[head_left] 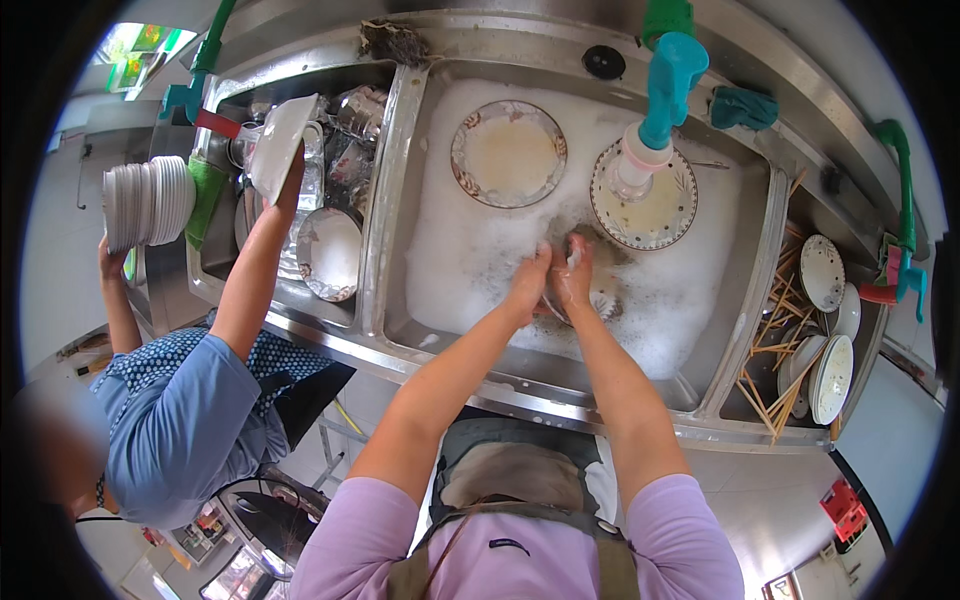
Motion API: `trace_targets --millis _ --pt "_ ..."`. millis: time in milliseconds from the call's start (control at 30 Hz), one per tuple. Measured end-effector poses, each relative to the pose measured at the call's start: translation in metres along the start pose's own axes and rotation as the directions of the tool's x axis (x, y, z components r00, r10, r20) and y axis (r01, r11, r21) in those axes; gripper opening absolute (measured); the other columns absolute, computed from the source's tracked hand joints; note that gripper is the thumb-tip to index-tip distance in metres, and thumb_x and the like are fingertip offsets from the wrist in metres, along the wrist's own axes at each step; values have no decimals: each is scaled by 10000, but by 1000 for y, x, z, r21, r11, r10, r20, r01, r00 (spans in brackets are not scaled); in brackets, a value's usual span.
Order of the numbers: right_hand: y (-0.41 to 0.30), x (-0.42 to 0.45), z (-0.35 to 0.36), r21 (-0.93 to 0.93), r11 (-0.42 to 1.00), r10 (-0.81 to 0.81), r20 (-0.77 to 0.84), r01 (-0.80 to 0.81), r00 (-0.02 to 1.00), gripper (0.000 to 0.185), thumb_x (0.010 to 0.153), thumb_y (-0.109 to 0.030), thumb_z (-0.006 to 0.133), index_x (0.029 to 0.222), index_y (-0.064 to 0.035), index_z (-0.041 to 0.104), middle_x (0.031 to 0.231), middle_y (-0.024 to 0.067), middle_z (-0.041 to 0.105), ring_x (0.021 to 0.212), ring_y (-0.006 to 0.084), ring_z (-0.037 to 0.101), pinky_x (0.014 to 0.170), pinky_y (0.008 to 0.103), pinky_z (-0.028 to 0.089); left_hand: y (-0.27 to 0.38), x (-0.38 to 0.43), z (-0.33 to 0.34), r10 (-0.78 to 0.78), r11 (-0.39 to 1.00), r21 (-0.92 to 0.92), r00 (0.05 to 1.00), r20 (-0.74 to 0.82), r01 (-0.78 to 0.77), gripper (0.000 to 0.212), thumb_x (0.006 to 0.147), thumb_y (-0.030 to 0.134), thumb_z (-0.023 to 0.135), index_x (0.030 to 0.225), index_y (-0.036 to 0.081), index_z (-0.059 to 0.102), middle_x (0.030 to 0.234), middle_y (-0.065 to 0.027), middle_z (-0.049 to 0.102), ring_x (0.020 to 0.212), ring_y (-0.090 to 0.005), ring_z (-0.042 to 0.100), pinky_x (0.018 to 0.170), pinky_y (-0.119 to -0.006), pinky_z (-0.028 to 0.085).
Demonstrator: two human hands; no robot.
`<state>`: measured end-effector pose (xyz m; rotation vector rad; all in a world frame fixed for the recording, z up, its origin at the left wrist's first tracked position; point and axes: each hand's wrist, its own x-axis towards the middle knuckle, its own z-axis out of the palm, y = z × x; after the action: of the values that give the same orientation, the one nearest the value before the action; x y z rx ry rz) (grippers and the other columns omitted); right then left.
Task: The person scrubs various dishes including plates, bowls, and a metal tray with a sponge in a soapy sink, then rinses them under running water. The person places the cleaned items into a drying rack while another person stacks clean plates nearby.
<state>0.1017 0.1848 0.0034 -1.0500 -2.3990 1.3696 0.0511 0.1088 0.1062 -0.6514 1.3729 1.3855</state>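
Both my hands are together over the large middle sink (397, 247), which is filled with white suds. My left hand (531, 281) is at the rim of a patterned plate (606, 296) that lies partly under the foam. Right beside it, my right hand (573, 274) presses over the same plate, wet and foamy. What its fingers hold, if anything, is hidden. Greyish water surrounds both hands. A floral-rimmed plate (510, 154) floats or rests in the suds at the back left. Behind my right hand sits a dotted-rim plate (643, 221), below the tap nozzle.
A turquoise tap (667, 97) overhangs the middle sink. The right basin holds chopsticks (780, 349) and stacked dishes (832, 379). At the left basin, a co-worker (180, 427) holds a white dish (281, 150) and touches a plate stack (146, 202). A teal cloth (742, 107) lies on the back ledge.
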Motion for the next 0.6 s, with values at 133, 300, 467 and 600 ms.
trace_targets --millis 133,300,467,600 --pt "-55 -33 -14 528 759 125 455 -380 882 394 736 -201 621 1086 -48 522 1055 161 539 1018 305 488 878 330 383 -1 11 -27 59 980 -196 995 83 -42 555 870 560 364 1182 115 473 1124 -92 520 1083 -202 456 853 -360 420" --pt "-24 -24 -82 -204 922 -81 729 329 680 299 763 -92 533 1057 -44 508 993 181 550 888 335 541 736 397 442 -22 34 -48 219 974 -43 975 -39 -221 604 852 587 370 1207 102 429 1098 -86 532 953 -236 529 754 -409 470" --pt "21 8 -39 -353 866 -249 310 354 918 366 774 -121 486 1127 -24 492 989 214 551 916 363 534 785 421 436 -17 1 -7 -112 992 63 988 104 106 694 819 668 293 1245 125 371 1093 -99 531 933 -302 553 685 -484 496" --pt "-17 -19 2 90 991 -128 357 102 925 430 766 -182 559 1145 -1 470 1003 226 533 1000 340 499 867 395 398 -16 14 -21 -70 993 -81 985 157 84 746 791 719 234 1202 127 428 1098 -109 539 958 -310 546 722 -499 479"
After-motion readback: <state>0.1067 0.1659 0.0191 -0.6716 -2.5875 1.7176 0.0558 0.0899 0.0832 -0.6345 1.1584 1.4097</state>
